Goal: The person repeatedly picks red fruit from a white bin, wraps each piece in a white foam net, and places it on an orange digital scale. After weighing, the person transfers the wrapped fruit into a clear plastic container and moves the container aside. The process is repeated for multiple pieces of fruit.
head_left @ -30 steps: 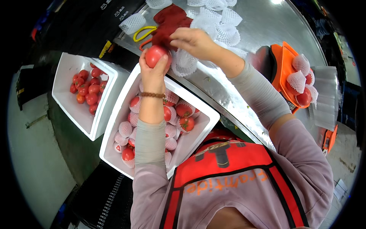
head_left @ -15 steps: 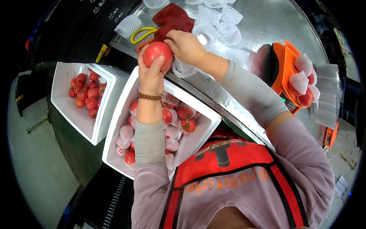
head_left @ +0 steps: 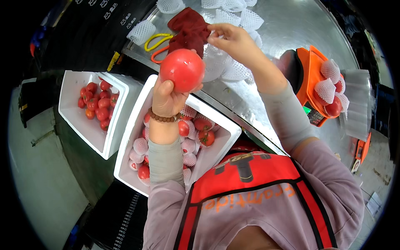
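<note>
My left hand [head_left: 168, 98] is closed round a large, shiny red tomato [head_left: 182, 70], held up above the near edge of the metal table. The lower part of the fruit rests in the palm. My right hand [head_left: 233, 41] is off the tomato, its loosely bent fingers apart, with the tips at the right edge of a crumpled dark red cloth [head_left: 189, 27]. Whether they touch the cloth, I cannot tell. White foam net sleeves [head_left: 233, 68] lie beneath and beside that hand. Left of the cloth are scissors with yellow and orange handles [head_left: 158, 41].
Below my left forearm, a white foam box [head_left: 221, 125] holds tomatoes, many in foam nets. Another white box [head_left: 79, 129], farther left, contains bare tomatoes. An orange scale [head_left: 306, 79] on the metal table [head_left: 308, 25] bears netted tomatoes. Clear plastic sleeves [head_left: 357, 100] lie right of it.
My right hand has left the tomato and moved up and right to the cloth's edge. The left hand has raised the tomato slightly to the right.
</note>
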`<state>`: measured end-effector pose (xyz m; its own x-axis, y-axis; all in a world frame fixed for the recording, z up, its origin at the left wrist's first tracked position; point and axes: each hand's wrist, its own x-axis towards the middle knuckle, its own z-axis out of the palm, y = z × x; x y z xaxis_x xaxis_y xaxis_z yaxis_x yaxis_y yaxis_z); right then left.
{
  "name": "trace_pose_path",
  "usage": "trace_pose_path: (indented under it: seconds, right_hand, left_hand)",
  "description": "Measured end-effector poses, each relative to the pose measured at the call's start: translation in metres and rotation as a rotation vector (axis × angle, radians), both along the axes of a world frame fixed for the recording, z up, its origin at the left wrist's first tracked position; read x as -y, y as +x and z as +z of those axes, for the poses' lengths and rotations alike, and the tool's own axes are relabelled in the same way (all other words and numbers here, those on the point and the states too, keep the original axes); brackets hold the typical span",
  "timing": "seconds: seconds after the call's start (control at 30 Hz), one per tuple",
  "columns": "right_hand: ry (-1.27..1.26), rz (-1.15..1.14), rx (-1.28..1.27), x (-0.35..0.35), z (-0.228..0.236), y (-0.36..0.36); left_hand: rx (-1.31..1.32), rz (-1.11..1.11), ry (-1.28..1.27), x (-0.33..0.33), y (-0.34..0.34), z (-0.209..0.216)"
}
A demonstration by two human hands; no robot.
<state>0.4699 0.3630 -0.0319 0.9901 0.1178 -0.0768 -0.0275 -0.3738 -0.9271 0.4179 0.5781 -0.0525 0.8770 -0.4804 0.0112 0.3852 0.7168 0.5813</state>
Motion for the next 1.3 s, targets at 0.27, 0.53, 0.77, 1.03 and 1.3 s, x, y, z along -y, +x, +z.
trace_pose_path:
  seconds: [0.27,0.53,0.77,1.03,1.3]
  right_hand:
    - [0.408,0.284,-0.02,0.053,0.032,-0.057]
    - [0.475,0.135,0.094,0.087,0.049,-0.11]
    - [0.881,-0.09,-0.129,0.138,0.032,-0.186]
    - [0.568,-0.263,0.013,0.209,0.06,-0.27]
    - [0.097,-0.379,0.411,0.259,0.073,-0.334]
  left_hand:
    - [0.109,-0.18,0.199,0.034,-0.023,0.017]
    - [0.271,-0.283,0.359,0.076,-0.063,0.055]
    - [0.141,-0.245,0.116,0.127,-0.113,0.062]
    - [0.261,-0.282,0.226,0.211,-0.184,0.078]
    - [0.201,-0.483,0.214,0.275,-0.236,0.089]
